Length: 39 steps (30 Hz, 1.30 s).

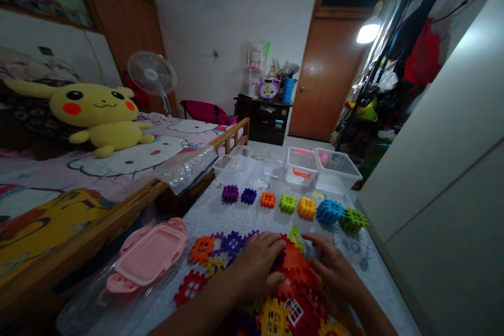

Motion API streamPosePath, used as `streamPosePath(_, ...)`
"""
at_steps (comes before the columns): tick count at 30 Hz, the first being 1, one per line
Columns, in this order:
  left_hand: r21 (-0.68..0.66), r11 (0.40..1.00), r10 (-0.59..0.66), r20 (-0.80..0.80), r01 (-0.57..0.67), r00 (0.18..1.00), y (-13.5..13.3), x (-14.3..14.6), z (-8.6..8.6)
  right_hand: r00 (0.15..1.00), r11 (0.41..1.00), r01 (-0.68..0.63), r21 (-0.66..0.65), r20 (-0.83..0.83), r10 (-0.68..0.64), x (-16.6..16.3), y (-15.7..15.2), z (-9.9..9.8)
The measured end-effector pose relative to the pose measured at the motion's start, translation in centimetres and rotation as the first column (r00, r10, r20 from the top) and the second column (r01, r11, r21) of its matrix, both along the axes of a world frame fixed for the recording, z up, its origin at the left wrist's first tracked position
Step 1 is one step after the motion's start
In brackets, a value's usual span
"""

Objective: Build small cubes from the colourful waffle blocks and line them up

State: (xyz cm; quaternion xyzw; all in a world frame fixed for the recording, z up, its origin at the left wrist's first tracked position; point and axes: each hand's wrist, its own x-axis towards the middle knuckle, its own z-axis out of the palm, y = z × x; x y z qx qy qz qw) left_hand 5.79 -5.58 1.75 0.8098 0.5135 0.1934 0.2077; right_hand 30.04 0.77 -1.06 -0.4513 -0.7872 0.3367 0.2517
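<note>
My left hand (262,262) lies over the left side of a heap of plastic interlocking blocks, its fingers bent and its thumb apart from them. My right hand (331,260) is at the heap's right side, with its fingers apart. Between the hands are orange notched blocks (296,265), and a lime green triangular piece (295,237) stands up behind them. Nearer me are a yellow window block (274,317) and a white window frame (294,311). Left of my left hand lie an orange block (202,249), a purple block (233,243) and a red block (191,287).
Behind the heap runs a row of block cubes, including purple (230,193), orange (268,200), yellow (306,208) and blue (331,212) ones. Clear bins (337,170) stand behind them. A pink lid (151,252) lies at the left. A white cabinet (444,157) borders the right.
</note>
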Motion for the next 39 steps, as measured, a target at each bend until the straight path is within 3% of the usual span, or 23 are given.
streamPosePath(3, -0.016, 1.000, 0.017, -0.025, -0.017, 1.000, 0.5, 0.5, -0.5, 0.994, 0.994, -0.105, -0.043, 0.031, 0.106, -1.1, -0.8, -0.6)
streamPosePath(6, -0.055, 0.996, 0.068, -0.025, -0.069, 0.997, 1.1, 0.1, -0.7, 0.989, 0.991, -0.124, -0.043, 0.069, 0.127, -1.8, -1.0, -1.5)
streamPosePath(13, -0.103, 0.924, 0.377, 0.106, -0.367, 0.920, 1.9, -2.3, -0.2, 0.999, 0.999, -0.026, -0.021, 0.021, 0.027, -1.8, -0.6, -1.9)
streamPosePath(18, 0.045, 0.889, 0.456, 0.012, -0.456, 0.890, 2.2, -3.3, -0.5, 0.993, 1.000, 0.028, -0.008, -0.112, -0.029, -1.7, -0.2, -1.1)
streamPosePath(21, 0.106, 0.899, 0.432, -0.052, -0.425, 0.900, 2.0, -2.9, -0.5, 0.989, 1.000, 0.029, -0.007, -0.144, -0.030, -1.8, -0.1, -0.8)
streamPosePath(25, 0.021, 0.979, 0.201, -0.031, -0.201, 0.979, 1.7, -1.1, -0.5, 0.976, 0.985, 0.167, -0.041, -0.133, -0.171, -1.8, 0.1, -1.4)
streamPosePath(28, -0.031, 0.995, 0.094, -0.061, -0.096, 0.994, 1.8, 0.2, -0.3, 0.955, 0.969, 0.228, -0.094, -0.174, -0.241, -1.5, 0.4, -2.3)
streamPosePath(32, -0.057, 0.995, 0.076, -0.149, -0.086, 0.986, 2.0, 1.0, 0.1, 0.932, 0.947, 0.312, -0.075, -0.172, -0.321, -1.1, 1.0, -3.0)
streamPosePath(39, 0.003, 0.991, 0.130, -0.178, -0.131, 0.975, 2.4, 0.2, -0.3, 0.964, 0.947, 0.265, 0.184, -0.063, -0.257, -0.6, 1.0, -2.7)
